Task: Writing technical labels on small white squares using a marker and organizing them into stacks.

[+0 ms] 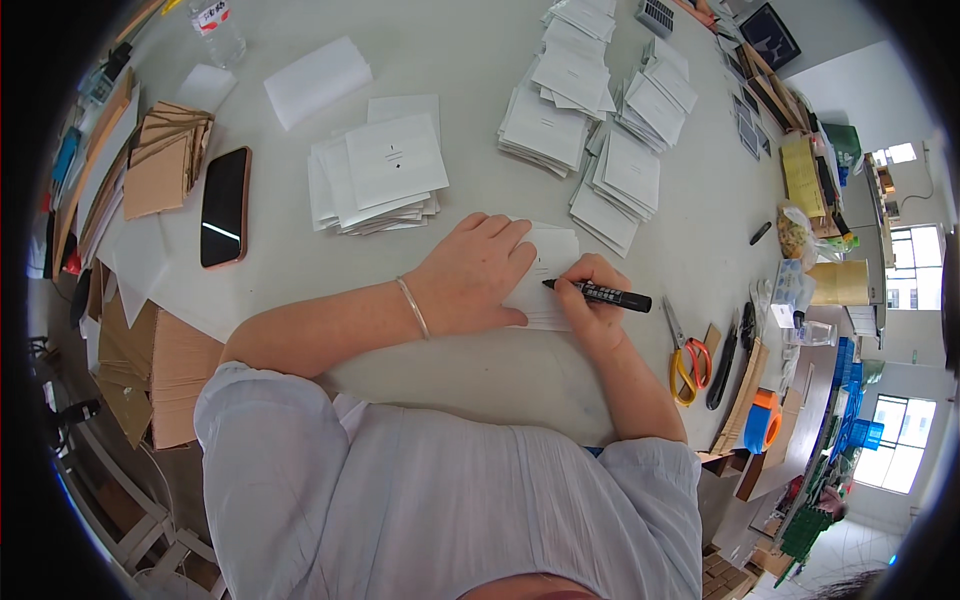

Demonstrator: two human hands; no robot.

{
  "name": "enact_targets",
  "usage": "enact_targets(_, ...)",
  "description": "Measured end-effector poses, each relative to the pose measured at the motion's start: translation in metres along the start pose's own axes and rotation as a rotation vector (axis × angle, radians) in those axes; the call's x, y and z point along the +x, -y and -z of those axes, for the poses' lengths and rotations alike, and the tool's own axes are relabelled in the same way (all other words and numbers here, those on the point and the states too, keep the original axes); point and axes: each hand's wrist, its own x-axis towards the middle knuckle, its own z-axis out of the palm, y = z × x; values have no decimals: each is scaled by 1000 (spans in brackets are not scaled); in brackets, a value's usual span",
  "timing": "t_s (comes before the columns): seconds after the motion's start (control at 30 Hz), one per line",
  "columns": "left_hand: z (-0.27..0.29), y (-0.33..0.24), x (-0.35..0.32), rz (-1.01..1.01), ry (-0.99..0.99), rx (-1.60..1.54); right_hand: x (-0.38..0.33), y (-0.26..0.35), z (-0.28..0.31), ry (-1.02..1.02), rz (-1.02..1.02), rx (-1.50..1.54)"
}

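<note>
A white paper envelope point(555, 245) with small black marks lies on the table in front of me. My left hand point(470, 275) rests flat across its left side, fingers stretched out, with a bangle at the wrist. Between the fingers of my right hand point(594, 305) is a black marker point(622, 297), its tip at the envelope's surface near the printed marks. Just beyond my left hand sits a stack of white envelopes point(395, 165), the top one showing similar marks. What lies under my left palm is hidden.
Several envelope piles point(545, 125) stand at the far middle, more point(620, 185) beside them. A phone point(225, 207), cardboard pieces point(160, 165) and a bottle point(217, 35) are on the left. Scissors point(690, 360), a black cutter point(726, 365) and a tape roll point(763, 420) lie right.
</note>
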Motion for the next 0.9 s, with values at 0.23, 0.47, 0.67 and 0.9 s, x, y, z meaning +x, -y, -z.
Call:
enact_targets(0.23, 0, 0, 0, -14, -8, 14, 2, 2, -1, -8, 57, -107)
enact_targets(0.47, 1, 0, 0, -23, -18, 18, 2, -1, 0, 5, 49, -101)
enact_targets(0.67, 2, -2, 0, -14, -43, -7, -3, -5, 3, -158, -19, 252)
enact_targets(0.9, 82, 42, 2, 79, -143, 175, 7, -10, 3, -282, -168, 330)
